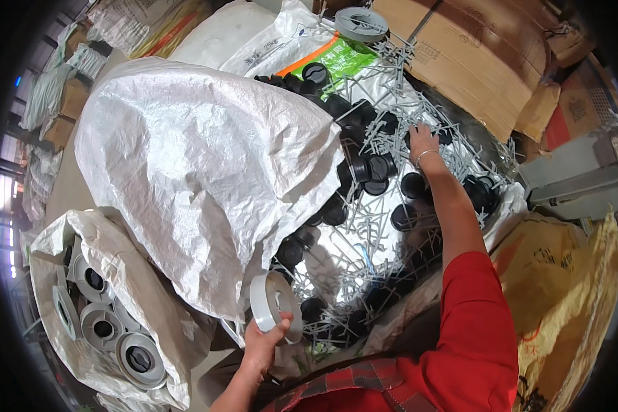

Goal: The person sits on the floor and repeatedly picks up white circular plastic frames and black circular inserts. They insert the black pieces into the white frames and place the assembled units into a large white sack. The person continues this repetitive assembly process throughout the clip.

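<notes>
Two hazards I note: left hand (264, 343) pinches a grey spool (276, 307) (loosely, may slip); right hand (422, 141), fingers spread, may snag on grey plastic sprues (391, 89) among black caps (374, 168).

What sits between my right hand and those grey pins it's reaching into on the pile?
Nothing visible does. The right hand already rests among the grey pins, fingers spread on them. Black round caps lie mixed into the pile beside it, not over it. The left hand holds a grey ring apart.

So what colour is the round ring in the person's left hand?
Light grey ring, held by the left hand; seen in the head view.
</notes>
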`<control>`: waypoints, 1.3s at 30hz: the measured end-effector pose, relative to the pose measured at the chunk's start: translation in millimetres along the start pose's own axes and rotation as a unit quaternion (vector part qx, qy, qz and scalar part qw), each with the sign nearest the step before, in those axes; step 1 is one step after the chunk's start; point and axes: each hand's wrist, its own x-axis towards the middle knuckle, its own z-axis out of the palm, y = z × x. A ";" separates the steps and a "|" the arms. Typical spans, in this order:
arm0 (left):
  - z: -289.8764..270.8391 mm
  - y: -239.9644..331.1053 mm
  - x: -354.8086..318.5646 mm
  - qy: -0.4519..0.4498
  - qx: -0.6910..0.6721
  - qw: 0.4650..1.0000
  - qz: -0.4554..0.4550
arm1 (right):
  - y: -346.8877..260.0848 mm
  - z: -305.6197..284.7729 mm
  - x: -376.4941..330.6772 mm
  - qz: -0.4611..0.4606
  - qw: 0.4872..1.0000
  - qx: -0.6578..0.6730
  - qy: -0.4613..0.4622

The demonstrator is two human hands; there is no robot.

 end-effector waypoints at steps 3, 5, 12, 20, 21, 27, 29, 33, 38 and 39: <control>-2.5 -2.8 3.2 -0.002 0.023 1.000 -0.002 | -1.1 7.0 7.2 -0.014 1.000 -0.013 -0.023; -2.4 -5.5 5.9 -0.008 0.032 0.999 -0.002 | 14.5 14.9 8.1 0.008 0.998 -0.001 -0.069; 7.7 4.3 -1.6 -0.013 -0.030 0.999 0.004 | 18.8 -11.6 -15.4 -0.094 0.966 0.014 -0.240; 5.4 4.4 2.5 -0.003 -0.020 1.000 0.007 | -37.1 -32.7 51.1 -0.082 0.992 0.090 -0.041; 4.2 4.1 3.0 0.007 -0.022 1.000 0.004 | -44.1 -23.3 58.9 -0.068 0.995 0.069 -0.040; 1.0 2.0 1.3 0.022 -0.011 0.999 -0.020 | -33.0 33.2 82.3 -0.039 0.989 0.078 -0.120; -0.5 0.0 1.1 0.007 -0.016 1.000 -0.006 | -31.8 33.7 73.4 -0.120 0.982 0.006 -0.144; 1.9 1.1 -7.9 -0.008 -0.042 0.999 0.019 | -16.0 29.6 27.2 -0.192 0.964 0.028 -0.179; 0.6 1.5 -15.8 -0.030 -0.042 0.998 0.030 | -13.8 48.4 -57.1 -0.292 0.931 0.076 -0.208; 1.8 3.0 -17.4 -0.032 -0.056 0.997 0.044 | -21.6 37.1 -73.2 -0.301 0.913 0.102 -0.256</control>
